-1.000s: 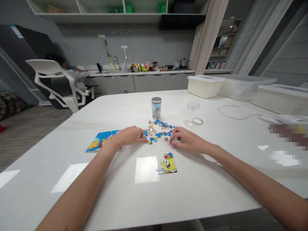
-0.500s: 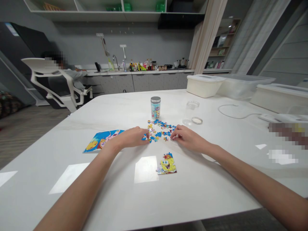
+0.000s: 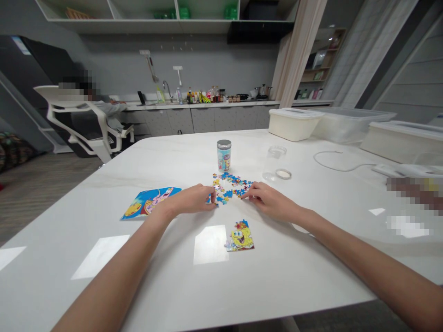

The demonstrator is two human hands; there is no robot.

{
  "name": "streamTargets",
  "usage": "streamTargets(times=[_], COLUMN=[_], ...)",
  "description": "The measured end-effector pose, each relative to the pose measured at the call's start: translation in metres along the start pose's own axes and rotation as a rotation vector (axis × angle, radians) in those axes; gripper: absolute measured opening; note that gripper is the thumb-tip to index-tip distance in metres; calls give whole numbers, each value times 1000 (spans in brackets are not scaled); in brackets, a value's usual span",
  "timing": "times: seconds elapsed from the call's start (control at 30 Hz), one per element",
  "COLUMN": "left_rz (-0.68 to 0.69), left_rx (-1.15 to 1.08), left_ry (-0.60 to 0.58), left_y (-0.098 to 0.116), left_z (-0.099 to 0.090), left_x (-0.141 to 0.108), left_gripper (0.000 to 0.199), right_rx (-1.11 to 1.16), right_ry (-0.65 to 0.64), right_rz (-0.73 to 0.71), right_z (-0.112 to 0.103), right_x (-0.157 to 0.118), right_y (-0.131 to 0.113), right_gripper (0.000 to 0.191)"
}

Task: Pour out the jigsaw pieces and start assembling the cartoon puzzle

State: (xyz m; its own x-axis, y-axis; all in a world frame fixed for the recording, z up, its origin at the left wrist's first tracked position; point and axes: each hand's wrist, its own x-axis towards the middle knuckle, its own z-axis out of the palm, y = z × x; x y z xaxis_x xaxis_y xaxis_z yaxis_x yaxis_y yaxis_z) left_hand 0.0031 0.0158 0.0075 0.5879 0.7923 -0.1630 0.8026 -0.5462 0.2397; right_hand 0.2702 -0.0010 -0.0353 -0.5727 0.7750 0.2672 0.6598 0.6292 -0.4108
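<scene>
Loose jigsaw puzzle pieces (image 3: 226, 195), mostly blue with some yellow, lie scattered between my two hands. My left hand (image 3: 195, 199) is at the pile's left edge, thumb and fingers closed around a small blue puzzle piece (image 3: 217, 204) against the table. On the other side, my right hand (image 3: 266, 199) pinches a puzzle piece (image 3: 240, 197) at the pile's near right edge; the fingers partly cover it. Closer to me lies a joined puzzle section (image 3: 241, 236) with a smiling yellow cartoon face. A blue picture sheet (image 3: 138, 203) rests partly behind my left wrist.
A printed jar with a silver lid (image 3: 224, 156) stands behind the pieces. Right of it are a clear plastic jar (image 3: 275, 163) and a ring-shaped lid (image 3: 284, 174). Storage boxes (image 3: 294, 125) and a white cable (image 3: 332, 163) occupy the right side. A person (image 3: 109, 113) sits far left.
My right hand has shifted slightly left, its fingertips now on a piece that lay apart from them. My left hand has barely moved, and a blue piece shows at its fingertips.
</scene>
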Motion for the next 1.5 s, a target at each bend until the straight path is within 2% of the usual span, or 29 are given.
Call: streamTargets(times=[0.33,0.97,1.17,1.5], left_rz=[21,108,72,90], left_rx=[-30,-36,-48,-22], left_ry=[-10,-19,-20,-26], left_y=[0,-7,-7,-9], left_z=[-2,1,2,2], left_x=[0,1,1,-1], left_gripper=[26,14,16,16], right_rx=[11,17,24,24], right_ry=[20,-10,-15,-12], right_rz=[25,2,-1,-7], right_z=[2,-5,-4,-1], right_x=[0,0,0,0], right_y=[-3,-7,-8,-3], right_gripper=[23,25,27,27])
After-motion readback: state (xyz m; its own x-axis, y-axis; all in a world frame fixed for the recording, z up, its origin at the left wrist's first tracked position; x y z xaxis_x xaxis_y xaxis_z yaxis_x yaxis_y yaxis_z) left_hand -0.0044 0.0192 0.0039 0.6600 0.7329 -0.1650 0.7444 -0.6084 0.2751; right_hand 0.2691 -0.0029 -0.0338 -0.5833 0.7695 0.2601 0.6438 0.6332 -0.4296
